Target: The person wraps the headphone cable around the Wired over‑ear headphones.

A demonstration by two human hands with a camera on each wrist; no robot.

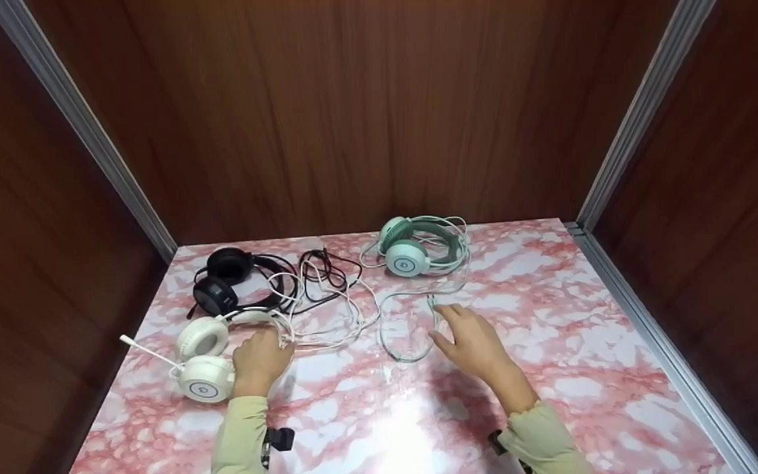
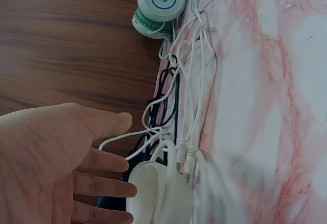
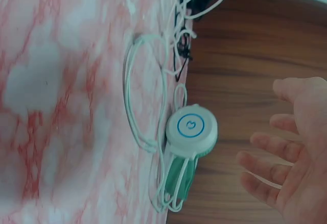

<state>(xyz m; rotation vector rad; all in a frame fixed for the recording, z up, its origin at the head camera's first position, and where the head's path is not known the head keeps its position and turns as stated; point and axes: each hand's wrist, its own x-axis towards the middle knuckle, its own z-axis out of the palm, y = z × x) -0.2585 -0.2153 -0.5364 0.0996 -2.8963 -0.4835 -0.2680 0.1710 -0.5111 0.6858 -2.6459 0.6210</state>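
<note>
A white headset [image 1: 204, 380] with a boom microphone lies at the left front of the table. My left hand [image 1: 264, 359] is over its headband; in the left wrist view the fingers are straight and the thumb stands apart, with nothing gripped. The white headset's cable [image 1: 333, 344] spreads in loose loops to the right. My right hand [image 1: 474, 345] hovers at the pale green cable [image 1: 383, 332], fingers extended and spread near its plug ends. That cable runs to a green-and-white headset [image 1: 407, 259] at the back. Whether the right fingertips touch the cable, I cannot tell.
Behind the white headset lies a black headset [image 1: 216, 296], its black cable [image 1: 328, 270] bundled beside it and crossed by white cable. Wood-grain panels [image 1: 366, 118] rise behind and on both sides of the marbled pink table [image 1: 550, 329].
</note>
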